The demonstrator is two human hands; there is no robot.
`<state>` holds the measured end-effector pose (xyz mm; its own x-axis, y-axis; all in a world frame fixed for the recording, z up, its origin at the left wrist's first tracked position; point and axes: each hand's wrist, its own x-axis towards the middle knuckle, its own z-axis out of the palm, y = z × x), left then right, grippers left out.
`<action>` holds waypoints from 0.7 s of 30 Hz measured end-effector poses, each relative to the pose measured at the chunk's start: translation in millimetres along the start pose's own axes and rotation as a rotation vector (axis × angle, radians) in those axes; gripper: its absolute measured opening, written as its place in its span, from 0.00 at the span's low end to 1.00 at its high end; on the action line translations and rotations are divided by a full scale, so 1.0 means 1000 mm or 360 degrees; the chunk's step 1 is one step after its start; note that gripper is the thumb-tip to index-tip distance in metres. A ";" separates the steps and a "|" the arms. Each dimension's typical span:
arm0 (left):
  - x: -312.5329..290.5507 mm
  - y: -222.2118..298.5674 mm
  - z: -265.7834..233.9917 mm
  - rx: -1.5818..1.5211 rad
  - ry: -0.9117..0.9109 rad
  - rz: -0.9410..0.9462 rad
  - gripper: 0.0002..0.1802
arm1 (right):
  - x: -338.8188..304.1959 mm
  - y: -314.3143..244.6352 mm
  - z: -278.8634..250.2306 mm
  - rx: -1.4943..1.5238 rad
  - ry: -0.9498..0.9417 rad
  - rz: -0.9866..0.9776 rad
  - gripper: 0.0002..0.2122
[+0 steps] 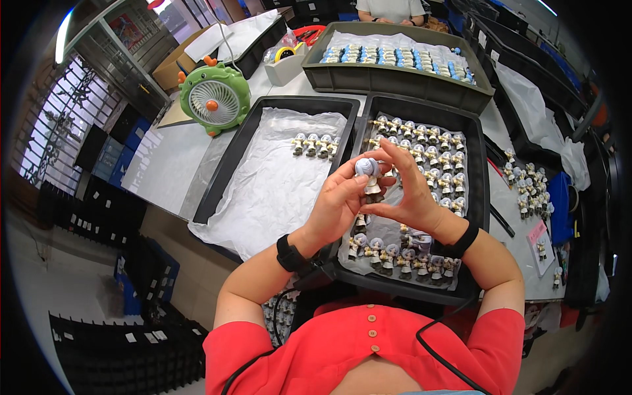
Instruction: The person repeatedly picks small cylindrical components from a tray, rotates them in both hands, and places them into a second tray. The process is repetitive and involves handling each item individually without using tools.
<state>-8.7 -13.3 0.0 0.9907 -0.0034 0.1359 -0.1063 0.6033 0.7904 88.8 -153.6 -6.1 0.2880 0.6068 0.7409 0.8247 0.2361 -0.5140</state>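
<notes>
A small figurine [370, 179] with pale lilac hair and a white outfit is held up over the right-hand black tray. My left hand [334, 201] is closed on it, thumb and fingers pinching its side. Curved around its other side is my right hand [413, 191], with fingers by the head and thumb by the feet. Beneath my hands, the black tray [484, 197] holds rows of similar figurines [388, 253], partly hidden by my hands. The left black tray [220, 172], lined with white sheeting [276, 178], carries a short row of figurines [313, 145] near its right side.
A grey-green bin [401, 82] of blue-and-white figures stands at the back. Left of it are a tape dispenser [286, 62] and a green fan [215, 100]. Loose figurines [526, 187] and a blue container [561, 207] lie at right. Another person [392, 10] sits opposite.
</notes>
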 end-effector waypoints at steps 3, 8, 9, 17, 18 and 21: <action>0.002 0.003 -0.001 -0.0040 -0.0018 -0.0001 0.24 | -0.003 0.002 0.000 0.0011 0.0013 0.0100 0.47; 0.001 0.003 -0.003 -0.0084 0.0021 0.0000 0.23 | -0.003 0.007 0.000 -0.0031 -0.0007 0.0116 0.47; 0.001 0.003 -0.003 -0.0088 0.0030 -0.0002 0.23 | -0.003 0.007 0.000 -0.0016 -0.0009 0.0123 0.47; 0.000 0.003 -0.003 -0.0094 0.0014 -0.0006 0.25 | 0.000 0.004 -0.001 -0.0033 0.0000 0.0077 0.46; 0.000 0.004 -0.003 -0.0094 0.0016 -0.0007 0.25 | 0.000 0.004 -0.001 -0.0049 0.0007 0.0070 0.46; 0.000 0.004 -0.003 -0.0097 -0.0007 -0.0010 0.25 | -0.001 0.004 -0.001 -0.0065 0.0021 0.0072 0.46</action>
<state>-8.7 -8.8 1.6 0.9909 -0.0107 0.1340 -0.0948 0.6508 0.7533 92.1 -154.4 -8.1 0.3314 0.6061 0.7230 0.8299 0.1773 -0.5290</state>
